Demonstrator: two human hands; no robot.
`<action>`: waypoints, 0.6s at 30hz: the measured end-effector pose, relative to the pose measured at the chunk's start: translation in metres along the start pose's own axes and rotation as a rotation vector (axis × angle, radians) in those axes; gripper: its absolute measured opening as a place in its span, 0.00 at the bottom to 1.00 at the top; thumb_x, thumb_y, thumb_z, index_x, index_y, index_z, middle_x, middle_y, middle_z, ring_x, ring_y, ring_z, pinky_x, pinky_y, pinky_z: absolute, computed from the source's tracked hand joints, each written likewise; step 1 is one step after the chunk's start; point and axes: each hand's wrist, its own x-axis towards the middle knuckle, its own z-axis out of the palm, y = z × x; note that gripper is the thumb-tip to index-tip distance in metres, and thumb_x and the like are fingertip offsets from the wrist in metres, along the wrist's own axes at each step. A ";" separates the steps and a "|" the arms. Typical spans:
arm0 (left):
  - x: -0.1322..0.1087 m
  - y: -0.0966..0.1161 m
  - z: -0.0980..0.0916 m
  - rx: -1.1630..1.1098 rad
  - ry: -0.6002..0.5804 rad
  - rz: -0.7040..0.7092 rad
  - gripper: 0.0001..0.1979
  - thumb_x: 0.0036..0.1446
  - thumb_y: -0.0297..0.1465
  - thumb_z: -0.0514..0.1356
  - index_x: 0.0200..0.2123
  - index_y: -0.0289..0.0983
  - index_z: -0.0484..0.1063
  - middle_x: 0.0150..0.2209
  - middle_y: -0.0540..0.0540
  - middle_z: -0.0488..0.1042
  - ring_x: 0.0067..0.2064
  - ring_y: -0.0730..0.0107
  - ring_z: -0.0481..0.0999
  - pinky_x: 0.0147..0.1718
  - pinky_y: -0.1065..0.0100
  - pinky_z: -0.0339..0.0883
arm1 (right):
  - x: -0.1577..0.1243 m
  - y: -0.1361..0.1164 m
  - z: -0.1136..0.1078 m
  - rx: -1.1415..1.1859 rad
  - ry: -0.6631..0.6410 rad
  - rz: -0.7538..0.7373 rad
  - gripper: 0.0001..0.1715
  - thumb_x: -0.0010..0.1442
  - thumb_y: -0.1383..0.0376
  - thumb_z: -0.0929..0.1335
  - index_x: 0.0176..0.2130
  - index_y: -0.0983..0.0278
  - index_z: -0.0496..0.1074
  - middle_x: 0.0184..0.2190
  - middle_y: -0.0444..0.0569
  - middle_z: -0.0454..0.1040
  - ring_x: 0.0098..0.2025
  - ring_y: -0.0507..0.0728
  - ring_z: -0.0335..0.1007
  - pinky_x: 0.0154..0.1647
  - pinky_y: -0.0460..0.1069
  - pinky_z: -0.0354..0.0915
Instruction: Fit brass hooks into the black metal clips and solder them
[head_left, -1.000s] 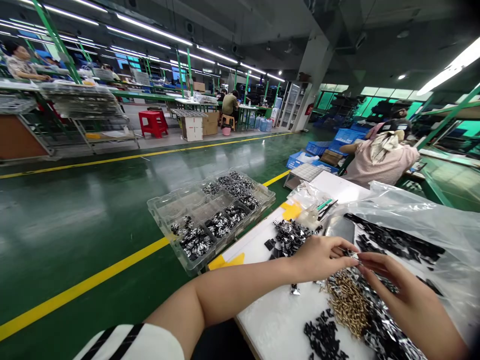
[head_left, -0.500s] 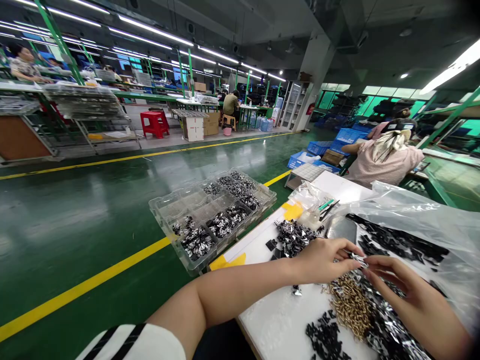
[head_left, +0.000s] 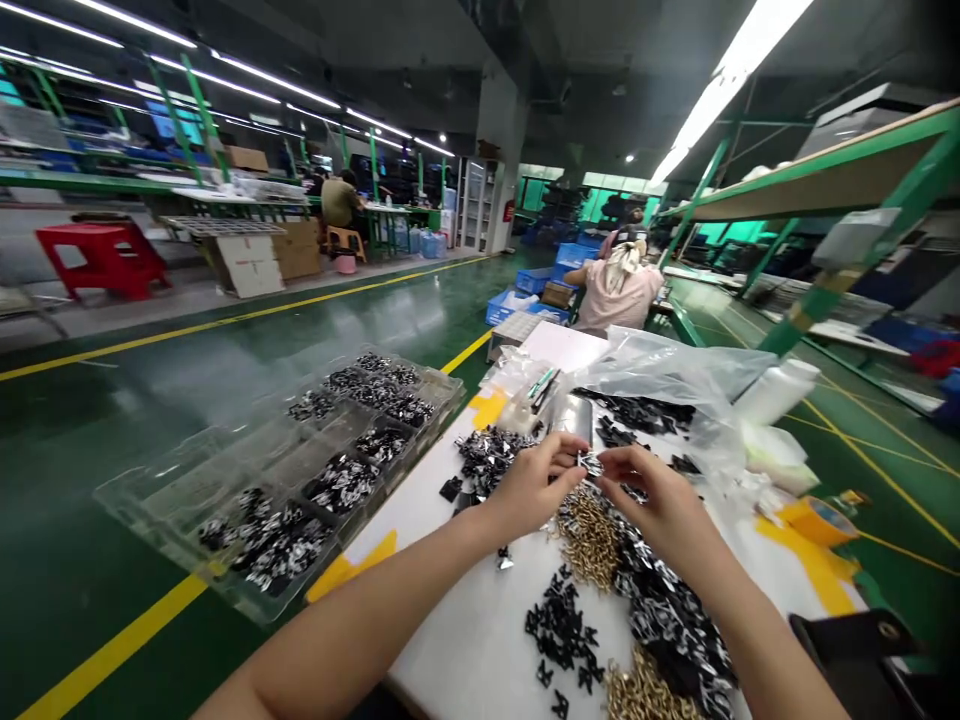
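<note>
My left hand (head_left: 536,487) and my right hand (head_left: 652,495) meet above the white worktable (head_left: 450,620), their fingertips pinching a small shiny metal part (head_left: 590,463). Just below them lies a heap of brass-coloured small parts (head_left: 589,535). A pile of silver-and-black foil-like pieces (head_left: 671,610) spreads under my right wrist, and loose black plastic pieces (head_left: 561,635) lie nearer me. Another silver-black heap (head_left: 486,460) sits beyond my left hand. A single small piece (head_left: 504,560) lies under my left wrist.
A clear compartment tray (head_left: 277,490) holding silver-black pieces stands left of the table, over the green floor. A clear plastic bag (head_left: 660,375) lies at the far end. A co-worker in a pink top (head_left: 619,295) sits beyond, near blue crates (head_left: 559,268).
The whole view has swung, with the table and tray shifting left and more of the right-hand shelving showing. Both hands still pinch the small part.
</note>
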 end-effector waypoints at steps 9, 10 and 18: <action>0.001 0.000 -0.001 0.066 -0.007 0.018 0.14 0.60 0.28 0.54 0.50 0.36 0.62 0.46 0.41 0.69 0.43 0.67 0.72 0.44 0.64 0.68 | 0.003 0.007 0.001 0.006 0.005 0.015 0.07 0.56 0.66 0.63 0.38 0.62 0.63 0.35 0.50 0.70 0.36 0.56 0.69 0.35 0.52 0.69; 0.001 0.000 -0.001 0.080 -0.015 0.022 0.14 0.60 0.28 0.53 0.50 0.36 0.62 0.47 0.41 0.69 0.43 0.67 0.72 0.45 0.64 0.68 | 0.004 0.007 0.001 0.000 0.003 0.013 0.07 0.55 0.66 0.64 0.38 0.62 0.63 0.35 0.50 0.70 0.35 0.56 0.69 0.34 0.52 0.68; 0.001 0.001 -0.005 0.306 -0.060 0.099 0.16 0.59 0.27 0.54 0.51 0.37 0.64 0.45 0.43 0.71 0.42 0.67 0.72 0.45 0.64 0.66 | 0.001 0.004 0.000 -0.114 -0.006 0.017 0.08 0.53 0.69 0.62 0.37 0.62 0.60 0.29 0.46 0.66 0.29 0.54 0.65 0.28 0.49 0.62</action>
